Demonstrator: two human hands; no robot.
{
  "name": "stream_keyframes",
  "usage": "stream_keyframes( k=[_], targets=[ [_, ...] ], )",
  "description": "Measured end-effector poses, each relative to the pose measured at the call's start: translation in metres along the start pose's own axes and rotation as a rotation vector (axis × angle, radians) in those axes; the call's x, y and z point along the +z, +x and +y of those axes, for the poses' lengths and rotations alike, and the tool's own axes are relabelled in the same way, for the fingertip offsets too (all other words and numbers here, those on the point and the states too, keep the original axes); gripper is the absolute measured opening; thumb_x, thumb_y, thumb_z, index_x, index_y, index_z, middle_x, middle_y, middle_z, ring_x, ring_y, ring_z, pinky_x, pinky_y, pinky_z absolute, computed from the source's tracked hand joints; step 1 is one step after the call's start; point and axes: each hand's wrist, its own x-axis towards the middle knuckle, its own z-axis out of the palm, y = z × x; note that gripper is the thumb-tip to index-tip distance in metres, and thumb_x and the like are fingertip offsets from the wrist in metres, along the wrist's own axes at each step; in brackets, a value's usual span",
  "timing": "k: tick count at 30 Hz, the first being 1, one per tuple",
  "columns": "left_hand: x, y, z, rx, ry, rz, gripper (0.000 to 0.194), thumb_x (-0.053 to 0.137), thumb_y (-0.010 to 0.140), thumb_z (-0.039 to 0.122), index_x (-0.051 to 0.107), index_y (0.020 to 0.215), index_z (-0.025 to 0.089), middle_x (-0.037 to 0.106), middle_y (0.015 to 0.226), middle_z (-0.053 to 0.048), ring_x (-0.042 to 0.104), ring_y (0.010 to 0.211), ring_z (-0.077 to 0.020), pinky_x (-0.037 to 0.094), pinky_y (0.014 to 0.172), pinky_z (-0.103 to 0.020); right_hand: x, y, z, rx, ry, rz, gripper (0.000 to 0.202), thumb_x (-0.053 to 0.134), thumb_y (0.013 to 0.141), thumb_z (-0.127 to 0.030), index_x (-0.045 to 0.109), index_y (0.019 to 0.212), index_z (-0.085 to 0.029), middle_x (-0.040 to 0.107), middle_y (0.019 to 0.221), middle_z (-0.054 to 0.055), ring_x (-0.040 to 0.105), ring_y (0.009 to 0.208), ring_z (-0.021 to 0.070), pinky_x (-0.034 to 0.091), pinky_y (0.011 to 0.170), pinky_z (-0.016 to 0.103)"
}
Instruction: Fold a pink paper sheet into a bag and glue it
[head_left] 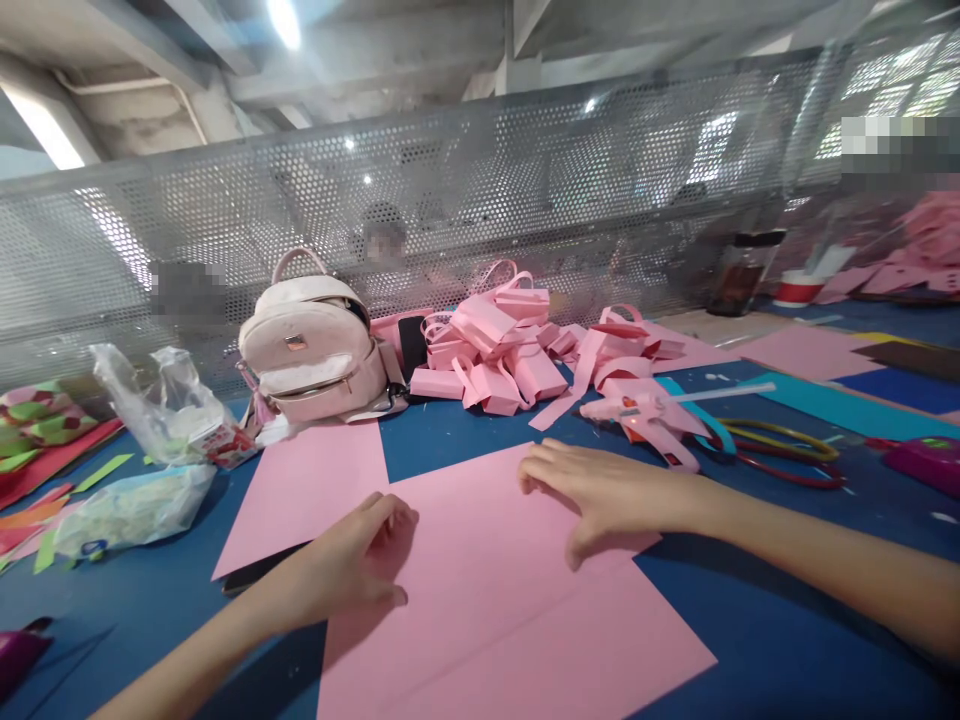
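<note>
A large pink sheet of paper [480,610] lies on the blue table in front of me, with what looks like another pink sheet under its right edge. My left hand [352,560] is over its left side, fingers bent and thumb apart, holding nothing. Over the upper right part is my right hand [600,490], palm down, thumb spread away from slightly curled fingers. Whether the fingertips touch the paper I cannot tell. Another pink sheet [300,490] lies to the left, partly over a dark flat object. A pink glue gun [649,415] rests beyond my right hand.
Folded pink paper pieces [502,345] are heaped at the back beside a pale pink backpack [307,345]. Plastic bags [139,510] and paper scraps lie left. A perforated metal screen [525,190] stands behind. Yellow and red loops [787,450] and a purple object [926,465] lie right.
</note>
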Motion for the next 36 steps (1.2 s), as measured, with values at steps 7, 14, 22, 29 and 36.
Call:
stream_keyframes(
  k=[7,14,22,29,36],
  targets=[
    [-0.018,0.003,0.026,-0.024,0.057,-0.12,0.028,0.079,0.066,0.016,0.056,0.082,0.02,0.057,0.094,0.002,0.056,0.084,-0.0161,0.046,0.077,-0.027,-0.003,0.004,-0.003,-0.013,-0.038,-0.009,0.058,0.08,0.066,-0.047,0.053,0.11,-0.02,0.055,0.116,0.009,0.057,0.102,0.0311,0.041,0.076,0.034],
    [-0.018,-0.001,0.035,-0.118,0.069,-0.125,0.053,0.088,0.061,0.029,0.051,0.098,0.021,0.058,0.104,-0.002,0.056,0.09,-0.0214,0.046,0.08,-0.032,-0.008,0.015,-0.001,0.009,-0.009,-0.05,0.051,0.082,0.063,-0.046,0.051,0.097,-0.022,0.057,0.096,0.002,0.055,0.088,0.0252,0.032,0.066,0.029],
    [-0.021,0.009,0.019,-0.081,-0.013,-0.083,0.028,0.079,0.068,0.031,0.054,0.074,0.02,0.061,0.086,0.001,0.06,0.084,-0.0198,0.043,0.072,-0.026,-0.01,0.015,-0.008,-0.025,-0.041,0.076,0.024,0.072,0.072,-0.023,0.055,0.088,-0.022,0.059,0.098,0.002,0.056,0.089,0.0228,0.029,0.066,0.029],
    [-0.034,0.017,0.006,-0.047,-0.043,0.081,0.016,0.074,0.072,0.028,0.065,0.081,0.019,0.062,0.072,0.003,0.057,0.069,-0.0167,0.037,0.064,-0.026,-0.016,0.015,-0.013,0.041,0.057,0.131,0.024,0.071,0.073,-0.021,0.056,0.091,-0.023,0.067,0.08,-0.003,0.061,0.076,0.0182,0.032,0.061,0.026],
    [-0.042,0.014,0.009,0.107,-0.118,0.238,0.01,0.062,0.081,0.026,0.063,0.073,0.02,0.064,0.073,0.001,0.058,0.069,-0.0151,0.043,0.065,-0.025,-0.009,0.016,-0.017,0.011,0.07,0.15,0.025,0.079,0.07,-0.029,0.058,0.082,-0.022,0.063,0.085,-0.002,0.057,0.075,0.0172,0.033,0.061,0.025]
  ],
)
